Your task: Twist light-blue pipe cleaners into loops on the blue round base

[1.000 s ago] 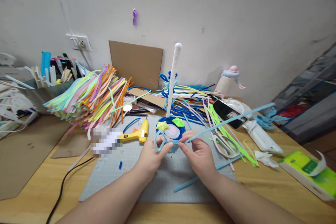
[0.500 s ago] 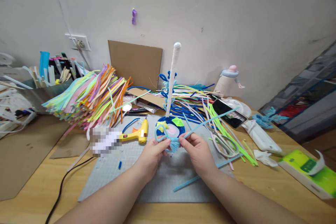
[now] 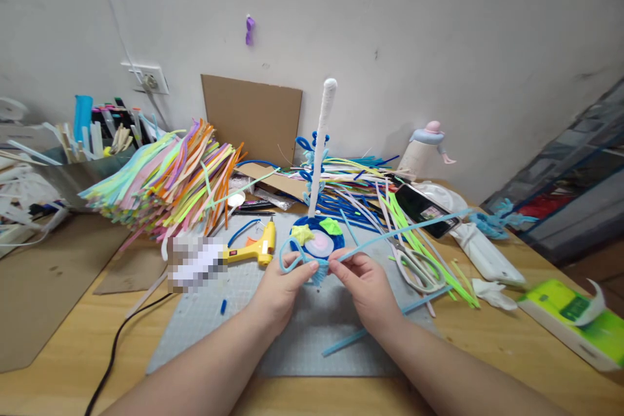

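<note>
Over the grey cutting mat [image 3: 205, 338], my left hand [image 3: 283, 289] pinches a light-blue pipe cleaner piece [image 3: 318, 273] that is bent into close rows, with a loop rising above the thumb. My right hand [image 3: 365, 283] grips the same pipe cleaner at the right of the rows; its long straight end runs up to the right. Just behind my hands stands a round dark-blue base [image 3: 298, 229] with a yellow star, a green shape and a pale pink disc. A white wrapped post [image 3: 320, 143] rises from it, with blue loops along its left side.
A yellow glue gun [image 3: 256, 250] lies left of my hands, its black cord trailing over the table. Scissors [image 3: 419, 270] and green pipe cleaners lie to the right, near a phone [image 3: 426, 208]. A large pipe cleaner bundle [image 3: 166, 182] sits at the back left. A green tissue pack [image 3: 575, 318] lies far right.
The pipe cleaner's long end has swung outward to the right and its loop has shifted left and down. My fingers have moved slightly; both hands keep their hold.
</note>
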Motion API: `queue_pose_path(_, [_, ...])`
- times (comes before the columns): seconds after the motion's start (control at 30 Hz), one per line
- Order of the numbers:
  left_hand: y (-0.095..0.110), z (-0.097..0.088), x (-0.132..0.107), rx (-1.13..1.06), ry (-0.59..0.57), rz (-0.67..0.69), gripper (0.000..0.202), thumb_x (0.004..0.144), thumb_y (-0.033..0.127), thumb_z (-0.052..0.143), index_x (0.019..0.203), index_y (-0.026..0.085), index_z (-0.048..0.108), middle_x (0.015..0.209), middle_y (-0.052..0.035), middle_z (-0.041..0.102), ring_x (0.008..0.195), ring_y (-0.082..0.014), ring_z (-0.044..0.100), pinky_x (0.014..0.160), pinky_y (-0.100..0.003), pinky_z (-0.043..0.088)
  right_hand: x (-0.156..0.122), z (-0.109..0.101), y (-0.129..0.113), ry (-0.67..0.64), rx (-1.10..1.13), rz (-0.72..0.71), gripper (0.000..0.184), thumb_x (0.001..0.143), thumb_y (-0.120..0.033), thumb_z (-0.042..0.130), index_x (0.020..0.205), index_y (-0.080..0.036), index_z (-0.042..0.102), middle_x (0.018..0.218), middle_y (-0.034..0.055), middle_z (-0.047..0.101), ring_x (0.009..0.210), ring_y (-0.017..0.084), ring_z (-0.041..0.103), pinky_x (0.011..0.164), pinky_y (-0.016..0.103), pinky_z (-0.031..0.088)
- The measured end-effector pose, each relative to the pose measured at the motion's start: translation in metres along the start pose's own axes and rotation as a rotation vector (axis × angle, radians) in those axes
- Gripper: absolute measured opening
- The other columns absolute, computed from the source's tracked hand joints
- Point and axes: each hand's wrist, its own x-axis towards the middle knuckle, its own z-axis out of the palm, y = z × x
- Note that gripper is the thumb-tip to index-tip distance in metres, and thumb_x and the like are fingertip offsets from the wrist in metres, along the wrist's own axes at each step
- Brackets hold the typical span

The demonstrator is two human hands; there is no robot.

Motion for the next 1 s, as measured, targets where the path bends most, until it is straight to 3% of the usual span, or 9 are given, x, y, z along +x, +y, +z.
queue_pose_path(0.23, [0.014, 0.001, -0.006, 0.461, -0.032, 0.332, 0.011, 0.074, 0.027, 0.061, 0.074, 0.016, 0.064, 0.077, -0.0035, 0.063, 0.078, -0.0174, 0.056, 0.074, -0.028, 0.041, 0.001, -0.004, 0.001, -0.104, 0.038, -0.035, 0.01, 0.074, -0.029, 0.065, 0.078, -0.02, 0.064, 0.081, 0.0023, 0.061, 0.079, 0.016, 0.056, 0.075, 0.03, 0.044])
queue_pose_path(0.43, [0.024, 0.006, -0.012, 0.602, -0.057, 0.487, 0.01, 0.076, 0.023, 0.059, 0.074, 0.019, 0.067, 0.077, -0.0056, 0.066, 0.08, -0.0196, 0.058, 0.076, -0.031, 0.043, 0.001, -0.003, -0.005, -0.242, 0.114, 0.0, 0.012, 0.078, -0.031, 0.059, 0.079, -0.019, 0.06, 0.083, 0.0025, 0.054, 0.073, 0.014, 0.051, 0.07, 0.029, 0.044])
queue_pose_path(0.6, [0.025, 0.006, -0.012, 0.643, -0.059, 0.479, 0.008, 0.075, 0.023, 0.059, 0.073, 0.02, 0.066, 0.079, -0.0046, 0.066, 0.08, -0.0192, 0.058, 0.077, -0.031, 0.043, 0.003, -0.007, -0.011, -0.282, 0.023, -0.09, 0.011, 0.075, -0.032, 0.062, 0.076, -0.021, 0.061, 0.084, 0.003, 0.055, 0.082, 0.018, 0.053, 0.077, 0.033, 0.043])
queue_pose_path(0.7, [0.023, 0.004, -0.011, 0.614, -0.041, 0.407, 0.008, 0.073, 0.026, 0.062, 0.07, 0.018, 0.064, 0.077, -0.0044, 0.064, 0.079, -0.0192, 0.057, 0.075, -0.03, 0.042, 0.005, -0.009, -0.01, -0.278, -0.017, -0.118, 0.009, 0.074, -0.03, 0.064, 0.074, -0.021, 0.063, 0.079, 0.0023, 0.056, 0.083, 0.018, 0.053, 0.078, 0.032, 0.042])
queue_pose_path(0.87, [0.016, 0.003, -0.007, 0.354, -0.063, 0.213, 0.013, 0.07, 0.028, 0.064, 0.069, 0.016, 0.062, 0.071, -0.0026, 0.061, 0.072, -0.0173, 0.055, 0.069, -0.028, 0.042, 0.006, -0.009, -0.007, -0.268, 0.09, 0.052, 0.013, 0.072, -0.032, 0.066, 0.073, -0.019, 0.063, 0.076, 0.0013, 0.055, 0.072, 0.015, 0.051, 0.068, 0.028, 0.043])
queue_pose_path(1.0, [0.012, 0.004, -0.005, 0.231, 0.003, 0.119, 0.015, 0.066, 0.029, 0.067, 0.064, 0.015, 0.062, 0.065, -0.0018, 0.06, 0.067, -0.0152, 0.054, 0.067, -0.026, 0.041, 0.005, -0.006, -0.009, -0.22, 0.166, 0.15, 0.017, 0.067, -0.033, 0.07, 0.071, -0.018, 0.062, 0.072, -0.0005, 0.054, 0.063, 0.012, 0.049, 0.062, 0.026, 0.042])
